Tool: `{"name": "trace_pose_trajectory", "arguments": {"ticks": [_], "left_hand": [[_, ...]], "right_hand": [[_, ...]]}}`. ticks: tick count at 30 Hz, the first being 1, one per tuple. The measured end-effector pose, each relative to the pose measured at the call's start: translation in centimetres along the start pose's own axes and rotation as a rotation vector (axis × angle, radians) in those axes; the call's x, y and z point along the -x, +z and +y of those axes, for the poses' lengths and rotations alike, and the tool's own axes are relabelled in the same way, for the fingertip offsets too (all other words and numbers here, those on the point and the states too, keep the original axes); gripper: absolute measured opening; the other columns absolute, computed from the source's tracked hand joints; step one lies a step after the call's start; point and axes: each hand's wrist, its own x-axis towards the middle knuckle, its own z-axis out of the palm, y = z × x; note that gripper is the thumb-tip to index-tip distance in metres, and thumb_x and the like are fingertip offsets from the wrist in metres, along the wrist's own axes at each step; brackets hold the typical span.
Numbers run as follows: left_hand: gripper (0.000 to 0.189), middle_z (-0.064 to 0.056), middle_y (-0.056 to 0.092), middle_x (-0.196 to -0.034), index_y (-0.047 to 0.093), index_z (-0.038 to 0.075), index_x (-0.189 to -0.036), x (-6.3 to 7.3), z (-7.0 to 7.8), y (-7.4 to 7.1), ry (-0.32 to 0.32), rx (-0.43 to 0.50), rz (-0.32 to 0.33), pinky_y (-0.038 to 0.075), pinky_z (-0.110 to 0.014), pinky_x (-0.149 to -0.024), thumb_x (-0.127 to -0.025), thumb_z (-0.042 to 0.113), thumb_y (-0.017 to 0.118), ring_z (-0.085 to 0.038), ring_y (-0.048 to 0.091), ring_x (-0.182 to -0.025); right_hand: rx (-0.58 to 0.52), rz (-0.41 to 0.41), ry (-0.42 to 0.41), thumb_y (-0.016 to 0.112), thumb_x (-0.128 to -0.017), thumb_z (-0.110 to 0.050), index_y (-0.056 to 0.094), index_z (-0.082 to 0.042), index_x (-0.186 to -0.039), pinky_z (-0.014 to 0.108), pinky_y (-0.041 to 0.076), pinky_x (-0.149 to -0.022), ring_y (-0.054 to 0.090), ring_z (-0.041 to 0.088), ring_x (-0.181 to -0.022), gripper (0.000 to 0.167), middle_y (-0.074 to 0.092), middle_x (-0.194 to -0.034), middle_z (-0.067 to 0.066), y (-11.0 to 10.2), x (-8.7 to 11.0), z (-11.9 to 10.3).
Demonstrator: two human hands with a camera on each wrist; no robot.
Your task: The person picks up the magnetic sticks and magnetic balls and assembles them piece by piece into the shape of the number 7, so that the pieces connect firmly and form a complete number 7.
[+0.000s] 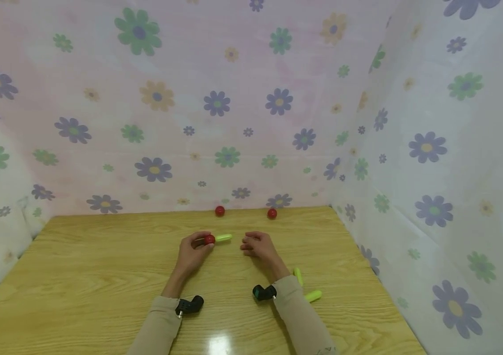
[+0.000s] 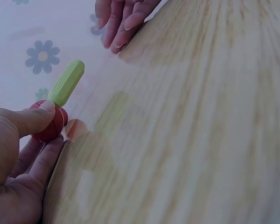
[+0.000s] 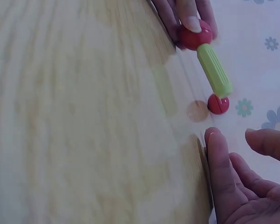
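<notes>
In the head view my left hand (image 1: 193,255) pinches a red ball (image 1: 209,239) between thumb and fingers. A light-green ribbed stick (image 1: 223,237) juts from the ball toward the right, its near end against the ball. The left wrist view shows the thumb on top of the ball (image 2: 50,128) and the stick (image 2: 67,84) slanting away. My right hand (image 1: 260,246) is just right of the stick's free end, fingers loosely bent and holding nothing. In the right wrist view a gap separates the right hand's (image 3: 245,182) thumb and forefinger.
Two more red balls, a left one (image 1: 219,211) and a right one (image 1: 272,213), lie along the wooden table's (image 1: 100,276) back edge. Two green sticks, one upper (image 1: 298,276) and one lower (image 1: 314,296), lie beside my right forearm. Flowered cloth (image 1: 251,118) hangs behind and at the sides.
</notes>
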Motion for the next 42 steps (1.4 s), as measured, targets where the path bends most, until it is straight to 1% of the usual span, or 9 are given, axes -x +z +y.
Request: {"name": "trace_pose_trajectory", "arguments": {"ticks": [9,17,21,24,28,30,33,37,42], "left_hand": [[0.036,-0.025,0.065,-0.127,0.067,-0.006,-0.126,0.1,0.0,-0.1,-0.004,0.005,0.001,0.055,-0.016,-0.086,-0.09,-0.004,0.074,-0.039,0.064,-0.118],[0.036,-0.027,0.065,-0.127,0.066,-0.008,-0.126,0.0,0.3,0.0,0.002,0.02,0.002,0.055,-0.017,-0.087,-0.091,-0.005,0.073,-0.041,0.063,-0.118],[0.037,-0.03,0.064,-0.125,0.065,-0.01,-0.126,0.0,0.2,0.0,0.023,0.03,0.005,0.056,-0.017,-0.086,-0.09,-0.005,0.073,-0.044,0.063,-0.117],[0.038,-0.031,0.064,-0.125,0.064,-0.011,-0.126,0.1,0.1,0.0,0.032,0.038,0.007,0.056,-0.017,-0.085,-0.09,-0.005,0.073,-0.045,0.063,-0.116],[0.037,-0.029,0.064,-0.126,0.065,-0.009,-0.125,0.1,0.2,0.0,0.012,0.042,0.008,0.056,-0.018,-0.087,-0.09,-0.005,0.074,-0.042,0.063,-0.117],[0.037,-0.028,0.064,-0.127,0.066,-0.008,-0.125,0.1,0.2,0.0,0.007,0.039,0.006,0.056,-0.021,-0.089,-0.09,-0.004,0.074,-0.041,0.063,-0.117],[0.037,-0.027,0.064,-0.127,0.066,-0.008,-0.126,0.0,0.1,-0.1,0.009,0.038,0.005,0.056,-0.024,-0.092,-0.09,-0.004,0.074,-0.042,0.063,-0.118],[0.037,-0.028,0.064,-0.126,0.066,-0.008,-0.125,0.0,0.0,-0.1,0.026,0.031,-0.002,0.056,-0.023,-0.092,-0.09,-0.003,0.074,-0.042,0.063,-0.118],[0.037,-0.028,0.065,-0.125,0.066,-0.008,-0.126,0.1,-0.2,-0.2,0.047,0.021,-0.01,0.056,-0.02,-0.089,-0.091,0.0,0.075,-0.043,0.064,-0.117]], "right_hand": [[-0.009,0.075,-0.045,0.054,-0.104,-0.002,0.047,0.018,-0.138,0.021,0.06,-0.071,0.071,0.014,-0.081,0.041,0.063,-0.118,0.036,-1.6,-0.9,-0.1],[-0.041,0.11,-0.019,0.052,-0.104,-0.001,0.041,0.019,-0.143,0.022,0.061,-0.074,0.071,0.014,-0.083,0.045,0.059,-0.125,0.036,-3.3,-2.2,-0.4],[-0.015,0.115,-0.011,0.05,-0.105,-0.003,0.036,0.019,-0.146,0.024,0.061,-0.076,0.07,0.013,-0.083,0.049,0.055,-0.129,0.036,-4.2,-2.7,-0.7],[0.029,0.134,-0.021,0.049,-0.105,-0.004,0.033,0.02,-0.147,0.024,0.061,-0.075,0.069,0.013,-0.082,0.05,0.053,-0.132,0.038,-4.7,-2.9,-1.1],[0.073,0.221,-0.033,0.049,-0.104,-0.003,0.035,0.02,-0.145,0.021,0.06,-0.072,0.067,0.014,-0.08,0.049,0.052,-0.133,0.039,-5.3,-3.4,-1.6],[0.09,0.271,-0.039,0.051,-0.104,-0.003,0.035,0.018,-0.145,0.023,0.06,-0.072,0.067,0.019,-0.082,0.049,0.052,-0.133,0.037,-5.5,-3.6,-1.9],[0.118,0.322,-0.05,0.053,-0.104,-0.005,0.032,0.014,-0.149,0.033,0.061,-0.081,0.067,0.034,-0.095,0.054,0.046,-0.136,0.033,-5.8,-4.0,-2.6],[0.217,0.332,-0.108,0.053,-0.104,-0.008,0.03,0.012,-0.151,0.052,0.057,-0.094,0.059,0.05,-0.112,0.056,0.04,-0.14,0.033,-6.3,-4.4,-3.8],[0.393,0.308,-0.167,0.052,-0.103,-0.009,0.039,0.012,-0.147,0.051,0.054,-0.094,0.057,0.049,-0.117,0.051,0.043,-0.144,0.035,-7.3,-5.2,-4.7]]}}
